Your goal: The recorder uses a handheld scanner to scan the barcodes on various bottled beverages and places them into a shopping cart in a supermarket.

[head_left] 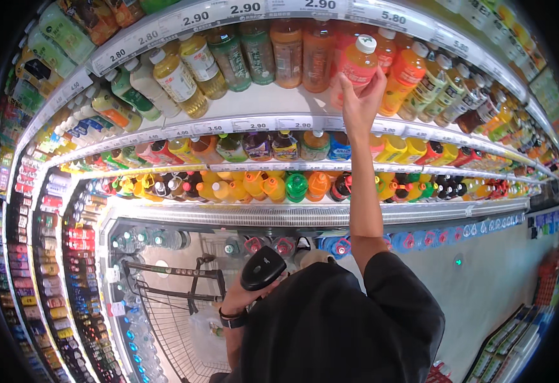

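Note:
My right hand [364, 99] reaches up to the top shelf, its fingers wrapped round a pink drink bottle [359, 66] with a white cap. Another pink bottle stands close behind it, partly hidden. To its right is an orange drink bottle [405, 78], and to its left an orange-brown tea bottle [318, 59]. Low down, in front of my body, my left hand [236, 297] is closed on a black handheld scanner [263, 268]. The scanner and my dark shirt hide part of that grip. A dark band circles my left wrist.
The upper shelf [260, 105] carries rows of bottled drinks, with price strips along its edge. Lower shelves hold more bottles, including a green bottle [296, 186]. A wire shopping cart [171, 319] stands at lower left. Large water bottles [420, 240] line the floor beneath the shelves.

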### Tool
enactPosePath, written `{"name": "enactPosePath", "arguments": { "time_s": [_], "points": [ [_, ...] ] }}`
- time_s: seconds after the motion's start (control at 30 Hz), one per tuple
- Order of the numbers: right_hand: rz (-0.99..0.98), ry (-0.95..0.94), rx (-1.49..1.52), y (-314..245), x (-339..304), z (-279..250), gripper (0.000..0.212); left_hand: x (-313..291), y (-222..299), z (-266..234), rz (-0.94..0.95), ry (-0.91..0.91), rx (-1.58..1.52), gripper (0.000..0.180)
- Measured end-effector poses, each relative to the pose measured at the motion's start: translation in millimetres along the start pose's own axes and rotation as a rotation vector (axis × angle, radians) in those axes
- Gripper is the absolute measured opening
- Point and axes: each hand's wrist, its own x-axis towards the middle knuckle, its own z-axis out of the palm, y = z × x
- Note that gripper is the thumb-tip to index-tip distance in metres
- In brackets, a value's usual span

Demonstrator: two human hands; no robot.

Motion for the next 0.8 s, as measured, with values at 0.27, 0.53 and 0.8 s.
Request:
{"name": "enactPosePath", "arguments": {
  "time_s": [0.27,0.53,0.8],
  "points": [
    [-0.066,0.151,-0.239,6.2,-5.4,18.5,0.072,29.2,10.9,18.0,-0.053,-0.031,-0.043,0.033],
    [-0.009,0.193,-0.455,8.4,-23.4,1.7,0.069,55.4,18.4,24.5,-0.074,-0.194,0.104,0.031],
    [-0.034,0.023,-0.556,8.9,-32.0,-12.7,0.056,57.3,21.4,29.8,-0.061,-0.185,0.123,0.032]
  ]
}}
